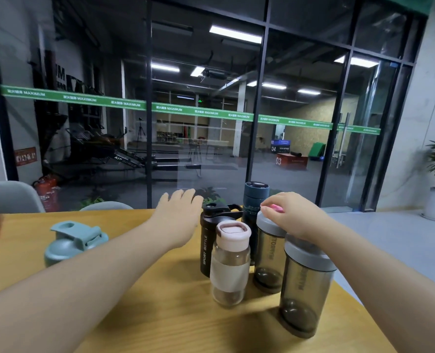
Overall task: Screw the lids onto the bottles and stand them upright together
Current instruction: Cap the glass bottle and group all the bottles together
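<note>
I see 5 capped bottles standing upright together on the yellow wooden table (140, 289): a black plastic sport bottle (207, 244), a clear glass bottle with a pink lid (230, 263), a dark blue flask (255, 200) and 2 smoky grey-lidded shakers (268, 258) (305, 289). A teal lidded bottle (73, 242) stands well apart, left. My left hand (178, 217) hovers flat, fingers straight. My right hand (291, 214) pinches something small and pink (275, 208) above the rear shaker.

You have five lidded bottles upright in a tight cluster near the table's right edge: black sport bottle (207, 247), pink-lidded clear bottle (230, 263), dark blue flask (255, 200), two smoky grey-lidded shakers (268, 258) (304, 289). The teal bottle (71, 242) stands well apart toward the left edge.
</note>
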Demonstrator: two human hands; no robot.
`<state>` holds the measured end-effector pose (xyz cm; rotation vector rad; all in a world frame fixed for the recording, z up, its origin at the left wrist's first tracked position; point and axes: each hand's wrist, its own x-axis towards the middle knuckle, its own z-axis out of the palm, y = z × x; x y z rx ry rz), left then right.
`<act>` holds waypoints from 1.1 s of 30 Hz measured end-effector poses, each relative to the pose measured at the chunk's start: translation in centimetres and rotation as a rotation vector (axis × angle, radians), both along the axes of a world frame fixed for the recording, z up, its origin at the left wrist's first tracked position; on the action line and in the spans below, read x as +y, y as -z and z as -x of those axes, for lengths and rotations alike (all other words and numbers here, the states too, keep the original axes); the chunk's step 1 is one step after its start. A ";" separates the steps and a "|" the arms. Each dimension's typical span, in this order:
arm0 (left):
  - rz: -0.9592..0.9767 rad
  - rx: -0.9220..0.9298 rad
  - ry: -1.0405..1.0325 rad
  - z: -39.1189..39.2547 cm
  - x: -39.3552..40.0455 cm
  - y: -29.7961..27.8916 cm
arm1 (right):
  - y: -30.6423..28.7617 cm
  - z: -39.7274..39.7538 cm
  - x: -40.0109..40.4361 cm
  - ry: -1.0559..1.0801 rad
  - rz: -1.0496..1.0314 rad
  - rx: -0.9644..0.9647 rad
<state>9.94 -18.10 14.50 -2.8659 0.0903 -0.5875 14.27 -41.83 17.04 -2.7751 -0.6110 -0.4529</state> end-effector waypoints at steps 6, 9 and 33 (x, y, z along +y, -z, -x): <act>-0.121 0.047 -0.259 3.7 2.6 1.4 | -1.0 1.4 1.3 0.003 0.341 -0.192; -0.113 0.046 -0.306 4.9 3.7 1.9 | -1.1 1.9 2.2 -0.025 0.364 -0.226; -0.162 0.060 -0.236 9.4 10.0 2.4 | 0.3 5.0 5.3 -0.172 0.261 -0.170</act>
